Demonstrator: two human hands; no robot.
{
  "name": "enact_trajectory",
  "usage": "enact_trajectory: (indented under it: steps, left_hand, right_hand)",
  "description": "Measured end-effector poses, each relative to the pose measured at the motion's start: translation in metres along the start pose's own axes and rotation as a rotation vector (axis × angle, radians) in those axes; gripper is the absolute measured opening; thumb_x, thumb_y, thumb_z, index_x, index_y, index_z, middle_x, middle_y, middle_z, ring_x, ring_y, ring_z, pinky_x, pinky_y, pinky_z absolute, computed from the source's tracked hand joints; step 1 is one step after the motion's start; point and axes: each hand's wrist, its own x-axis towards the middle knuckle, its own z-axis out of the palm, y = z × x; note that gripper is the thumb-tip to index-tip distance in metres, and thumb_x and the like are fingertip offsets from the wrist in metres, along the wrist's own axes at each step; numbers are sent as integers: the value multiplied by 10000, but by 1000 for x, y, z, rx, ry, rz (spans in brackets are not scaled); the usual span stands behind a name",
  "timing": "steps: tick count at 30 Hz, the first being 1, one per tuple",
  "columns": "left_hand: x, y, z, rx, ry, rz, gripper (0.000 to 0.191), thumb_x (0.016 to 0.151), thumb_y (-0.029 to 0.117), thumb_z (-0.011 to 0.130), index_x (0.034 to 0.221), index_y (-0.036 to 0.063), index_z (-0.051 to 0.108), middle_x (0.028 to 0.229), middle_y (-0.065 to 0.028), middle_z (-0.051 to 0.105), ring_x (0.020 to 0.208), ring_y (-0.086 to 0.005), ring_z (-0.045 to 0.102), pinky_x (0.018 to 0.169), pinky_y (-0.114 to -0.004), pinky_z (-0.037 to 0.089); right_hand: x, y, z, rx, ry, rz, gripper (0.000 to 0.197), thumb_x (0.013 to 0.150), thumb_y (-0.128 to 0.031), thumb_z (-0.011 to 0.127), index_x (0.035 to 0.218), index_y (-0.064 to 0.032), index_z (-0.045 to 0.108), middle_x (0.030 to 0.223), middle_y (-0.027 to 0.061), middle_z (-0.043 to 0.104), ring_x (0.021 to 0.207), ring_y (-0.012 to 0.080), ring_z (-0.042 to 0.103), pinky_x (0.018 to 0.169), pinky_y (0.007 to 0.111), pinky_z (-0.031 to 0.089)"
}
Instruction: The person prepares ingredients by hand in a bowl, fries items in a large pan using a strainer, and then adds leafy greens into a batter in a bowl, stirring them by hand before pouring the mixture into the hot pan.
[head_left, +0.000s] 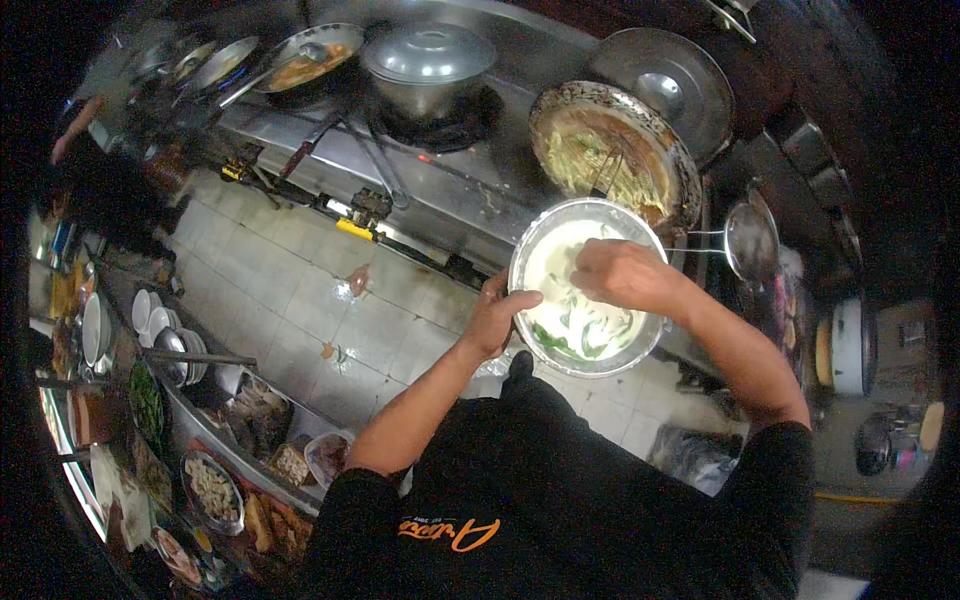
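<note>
My left hand grips the left side of a round metal bowl, its thumb over the rim. Inside lies a thick white batter with long green leaves partly coated in it. My right hand reaches into the bowl from the right; its bunched fingertips are hidden, so whether they hold anything is unclear. Just beyond the bowl, a wide pan with a blackened rim contains pale, frothing food. A wire utensil rests in that pan, its handle running down behind the bowl.
A lidded pot stands on the steel stove. Left of it is a pan with a ladle in orange food. A wire strainer lies at the right. Behind my left arm, a counter carries bowls and food containers. Another person stands far left.
</note>
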Motion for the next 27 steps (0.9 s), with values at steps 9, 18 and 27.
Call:
enact_trajectory:
  steps: [9, 18, 27]
  left_hand:
    - [6, 1, 7, 41, 22, -20, 378, 700, 100, 596, 1047, -29, 518, 929, -97, 583, 830, -164, 562, 742, -267, 450]
    - [6, 7, 17, 37, 43, -74, 360, 706, 119, 589, 1031, -18, 516, 908, -106, 585, 784, -173, 583, 664, -272, 483]
    - [34, -12, 32, -44, 74, -154, 379, 714, 150, 571, 1036, -30, 484, 869, -144, 575, 622, -205, 611, 381, -296, 517]
  right_hand:
    - [-8, 8, 9, 87, 75, 233, 243, 623, -141, 634, 833, -36, 570, 818, 120, 538, 793, 289, 534, 673, 387, 441]
    - [-18, 19, -19, 375, 211, 369, 203, 632, -18, 615, 821, 30, 561, 771, 139, 562, 704, 249, 550, 625, 314, 432]
    - [-50, 73, -48, 918, 248, 790, 71, 707, -30, 583, 767, 8, 587, 656, 14, 570, 550, 54, 514, 503, 190, 437]
